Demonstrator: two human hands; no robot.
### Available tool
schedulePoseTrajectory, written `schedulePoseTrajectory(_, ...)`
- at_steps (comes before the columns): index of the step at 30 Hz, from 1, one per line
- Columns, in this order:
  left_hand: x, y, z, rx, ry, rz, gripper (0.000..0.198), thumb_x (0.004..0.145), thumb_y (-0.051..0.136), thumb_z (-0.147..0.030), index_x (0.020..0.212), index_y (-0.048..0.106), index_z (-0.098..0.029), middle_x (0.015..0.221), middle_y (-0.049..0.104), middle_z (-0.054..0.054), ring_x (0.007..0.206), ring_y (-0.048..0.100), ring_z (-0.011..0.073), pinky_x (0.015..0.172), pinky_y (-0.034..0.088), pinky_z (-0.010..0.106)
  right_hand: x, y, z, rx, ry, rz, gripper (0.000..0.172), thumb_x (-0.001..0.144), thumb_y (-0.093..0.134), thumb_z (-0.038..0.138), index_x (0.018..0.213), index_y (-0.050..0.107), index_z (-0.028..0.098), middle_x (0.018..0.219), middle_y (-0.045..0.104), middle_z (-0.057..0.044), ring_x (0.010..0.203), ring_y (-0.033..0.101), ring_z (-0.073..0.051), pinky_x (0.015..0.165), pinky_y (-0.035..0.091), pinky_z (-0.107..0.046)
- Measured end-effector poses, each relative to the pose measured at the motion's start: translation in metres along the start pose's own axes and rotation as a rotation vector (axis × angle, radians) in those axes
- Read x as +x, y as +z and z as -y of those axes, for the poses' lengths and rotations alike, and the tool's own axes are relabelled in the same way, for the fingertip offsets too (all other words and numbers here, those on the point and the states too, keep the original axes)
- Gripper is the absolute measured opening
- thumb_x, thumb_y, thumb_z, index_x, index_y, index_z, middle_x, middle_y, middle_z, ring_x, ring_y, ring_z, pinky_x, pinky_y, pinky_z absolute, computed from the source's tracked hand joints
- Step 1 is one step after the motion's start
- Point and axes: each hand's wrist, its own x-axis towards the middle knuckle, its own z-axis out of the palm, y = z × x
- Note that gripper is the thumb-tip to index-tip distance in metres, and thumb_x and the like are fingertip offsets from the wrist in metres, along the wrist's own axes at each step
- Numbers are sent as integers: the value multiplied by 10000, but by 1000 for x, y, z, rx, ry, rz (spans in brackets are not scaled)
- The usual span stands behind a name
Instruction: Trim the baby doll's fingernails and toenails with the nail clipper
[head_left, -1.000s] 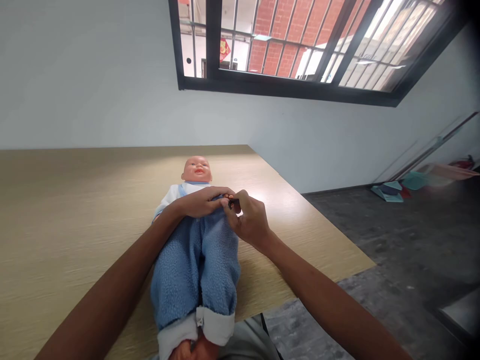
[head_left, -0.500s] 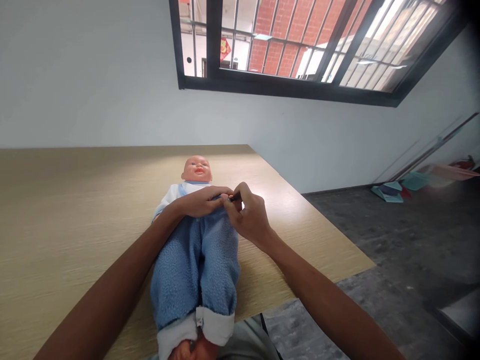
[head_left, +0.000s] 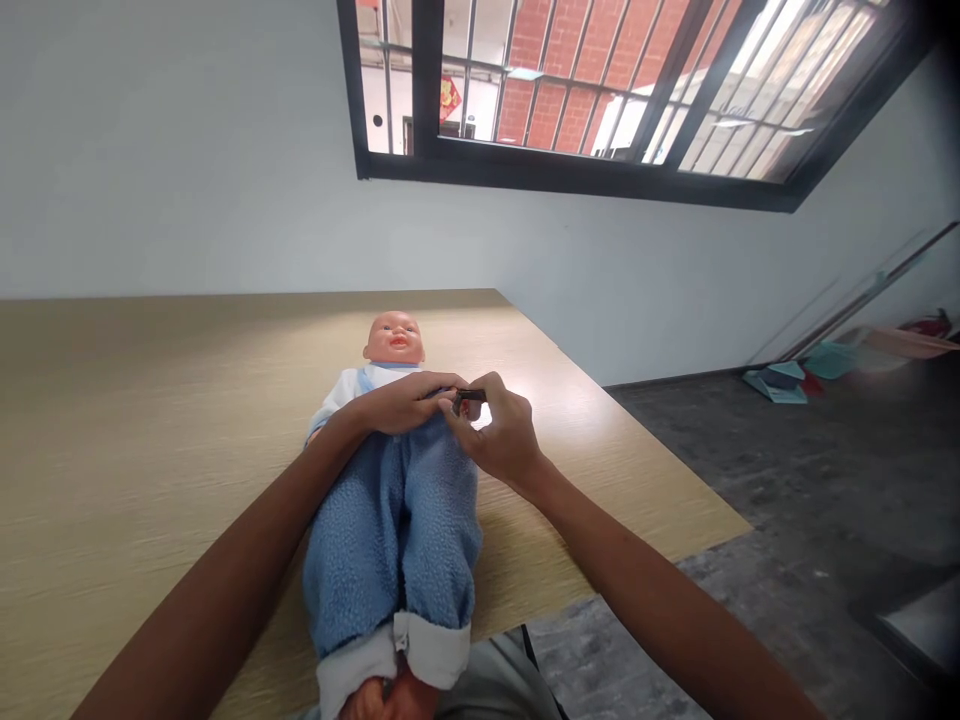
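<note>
A baby doll (head_left: 396,500) in blue fleece trousers with white cuffs and a white top lies on its back, its feet toward me. My left hand (head_left: 409,402) reaches across the doll's belly. Its fingers are closed around the doll's hand at the right side, which is mostly hidden by my fingers. Pinched between thumb and fingers of my right hand (head_left: 501,428) is a small dark nail clipper (head_left: 470,396), its lever tilted away from the body. The clipper sits right at the fingertips of my left hand; whether its jaws touch the doll's fingers I cannot tell.
The doll lies on a light wooden table (head_left: 187,400), near its right edge. A grey wall and a barred window (head_left: 570,180) are behind. On the dark floor at right stand dustpans (head_left: 780,382) and a pink basin (head_left: 907,343).
The nail clipper has turned in my right hand, and more of its dark lever shows. My right fingers have loosened slightly apart around it. My left hand and the doll have hardly moved.
</note>
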Motion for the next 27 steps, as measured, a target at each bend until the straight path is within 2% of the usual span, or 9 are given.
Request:
schedulePoseTrajectory(5, 0, -1, -1, 6, 1, -1, 198, 969, 420, -210, 1016, 605, -157, 985, 680, 50, 910, 606, 161, 848, 481, 271, -1, 2, 0, -72, -71, 10, 186, 901, 602, 281, 833, 433, 242, 648, 566, 39, 559, 525, -114, 551, 414, -252)
schedulePoseTrajectory(11, 0, 0, -4, 15, -5, -10, 224, 993, 394, -235, 976, 603, -158, 977, 674, 48, 922, 604, 160, 878, 478, 276, 1, 2, 0, -99, -76, 27, 210, 942, 547, 304, 802, 402, 245, 648, 547, 32, 561, 492, -115, 551, 393, -257)
schedulePoseTrajectory(17, 0, 0, -5, 20, -15, -4, 238, 1003, 383, -247, 1032, 604, -161, 1008, 681, 51, 934, 609, 167, 875, 484, 287, 3, 0, 3, -72, 10, 48, 227, 926, 560, 341, 820, 381, 250, 634, 509, 49, 538, 488, -111, 527, 382, -245)
schedulePoseTrajectory(22, 0, -1, -10, 23, -35, -9, 255, 1014, 364, -263, 957, 589, -156, 960, 677, 49, 897, 606, 161, 854, 488, 284, 11, -4, 8, -17, 87, 110, 260, 957, 510, 396, 814, 344, 255, 574, 474, 74, 490, 466, -101, 512, 374, -234)
schedulePoseTrajectory(27, 2, 1, -9, 24, -50, -21, 233, 973, 379, -216, 927, 601, -161, 955, 685, 40, 905, 612, 161, 864, 492, 281, 29, -13, 16, -15, 138, 202, 293, 861, 594, 294, 768, 318, 255, 528, 436, 96, 436, 396, -84, 469, 309, -222)
